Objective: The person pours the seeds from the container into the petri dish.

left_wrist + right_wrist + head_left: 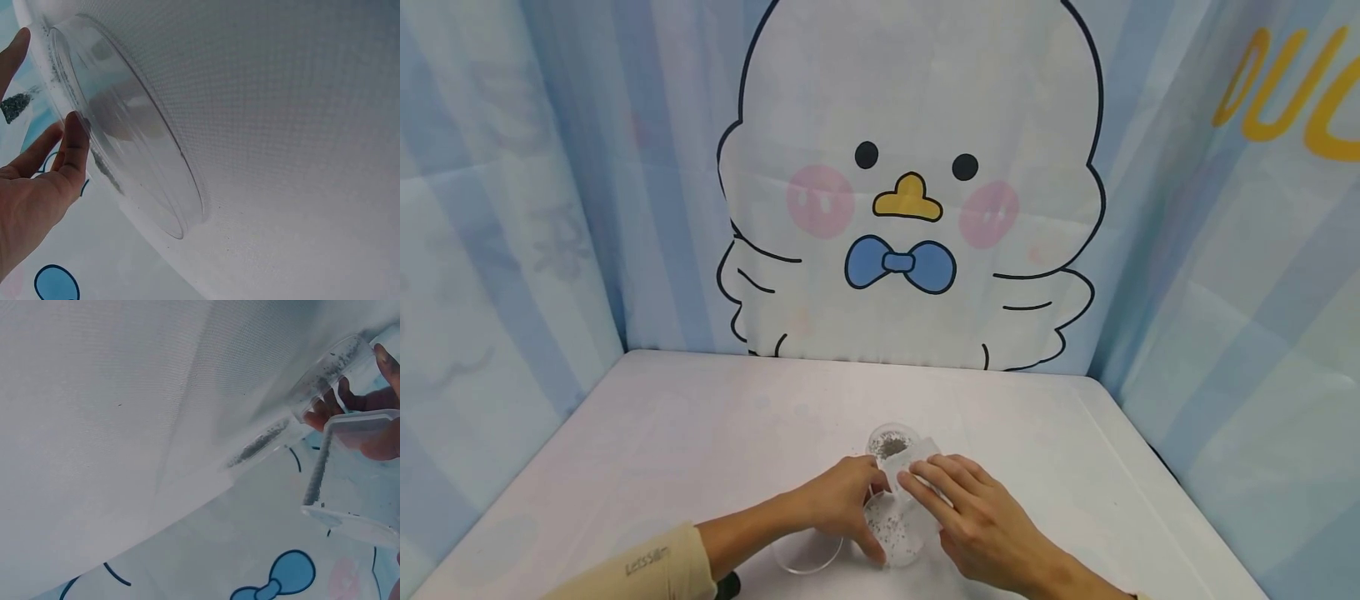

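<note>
My left hand (842,502) holds a round clear dish (895,537) at its side, thumb at the near rim and fingers at the far side. Dark grains are scattered in that dish. The right hand (976,518) grips a translucent plastic box (922,454), tilted above the dish. In the right wrist view, dark grains line one edge of the box (350,469). Just beyond stands another clear dish (891,435) with a denser patch of dark grains. Close by the left wrist sits a third clear dish (806,557), partly hidden by the arm.
All of this is on a white cloth-covered table (737,417). Pale blue curtains (482,250) rise at the sides, and a cartoon duck backdrop (910,325) hangs behind. A small dark object (728,586) shows under the left sleeve.
</note>
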`<state>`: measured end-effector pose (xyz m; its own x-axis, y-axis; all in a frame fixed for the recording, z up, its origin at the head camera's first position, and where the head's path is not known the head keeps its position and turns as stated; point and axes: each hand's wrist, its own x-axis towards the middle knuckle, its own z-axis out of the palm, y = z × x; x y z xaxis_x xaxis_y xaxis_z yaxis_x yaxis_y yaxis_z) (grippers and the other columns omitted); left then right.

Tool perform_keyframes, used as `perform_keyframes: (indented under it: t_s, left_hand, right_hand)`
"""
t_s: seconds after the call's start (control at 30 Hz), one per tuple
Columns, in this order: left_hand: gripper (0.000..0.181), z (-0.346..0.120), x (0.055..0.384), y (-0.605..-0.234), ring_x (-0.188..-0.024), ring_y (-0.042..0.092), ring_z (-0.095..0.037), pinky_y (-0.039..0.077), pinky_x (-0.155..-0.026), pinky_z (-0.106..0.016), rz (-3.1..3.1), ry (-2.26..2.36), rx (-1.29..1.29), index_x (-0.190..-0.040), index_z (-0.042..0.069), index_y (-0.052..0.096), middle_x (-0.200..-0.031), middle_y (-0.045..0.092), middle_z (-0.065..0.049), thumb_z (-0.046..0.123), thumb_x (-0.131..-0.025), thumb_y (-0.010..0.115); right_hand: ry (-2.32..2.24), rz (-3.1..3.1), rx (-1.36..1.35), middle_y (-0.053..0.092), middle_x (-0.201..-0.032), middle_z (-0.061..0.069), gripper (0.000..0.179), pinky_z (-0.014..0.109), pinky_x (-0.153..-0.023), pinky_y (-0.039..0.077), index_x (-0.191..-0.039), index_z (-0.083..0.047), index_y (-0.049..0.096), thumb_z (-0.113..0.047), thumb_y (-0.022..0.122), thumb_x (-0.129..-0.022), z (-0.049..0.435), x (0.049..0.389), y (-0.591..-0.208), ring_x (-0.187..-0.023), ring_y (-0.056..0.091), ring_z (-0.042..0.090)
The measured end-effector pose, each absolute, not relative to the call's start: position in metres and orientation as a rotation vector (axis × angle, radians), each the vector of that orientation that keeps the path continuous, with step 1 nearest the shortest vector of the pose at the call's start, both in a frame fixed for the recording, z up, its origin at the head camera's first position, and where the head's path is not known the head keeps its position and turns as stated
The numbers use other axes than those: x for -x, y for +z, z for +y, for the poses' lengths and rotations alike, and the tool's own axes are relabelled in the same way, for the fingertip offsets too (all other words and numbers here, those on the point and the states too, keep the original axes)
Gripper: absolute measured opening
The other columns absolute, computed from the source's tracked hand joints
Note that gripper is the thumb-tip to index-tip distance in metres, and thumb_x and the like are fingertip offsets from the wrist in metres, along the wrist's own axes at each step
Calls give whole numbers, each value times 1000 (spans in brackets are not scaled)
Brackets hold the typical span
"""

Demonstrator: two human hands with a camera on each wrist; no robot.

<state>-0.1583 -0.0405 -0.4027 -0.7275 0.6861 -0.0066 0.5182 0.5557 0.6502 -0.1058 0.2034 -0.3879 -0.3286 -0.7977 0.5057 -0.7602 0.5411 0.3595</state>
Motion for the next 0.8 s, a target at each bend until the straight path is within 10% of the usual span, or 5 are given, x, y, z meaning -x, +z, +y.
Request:
perform_keyframes:
  t_s: [0.8]
  left_hand:
    - [61,-40,160,-404,-80,59,-6,52,-71,-16,2516,969,-1022,-108,6,77,-94,61,2,20,-56,104]
  right_hand:
    - [-80,-2085,-1275,65,-135,5,92,39,-104,49,-145,-8,59,-14,89,-59,201,105,-386,-119,61,23]
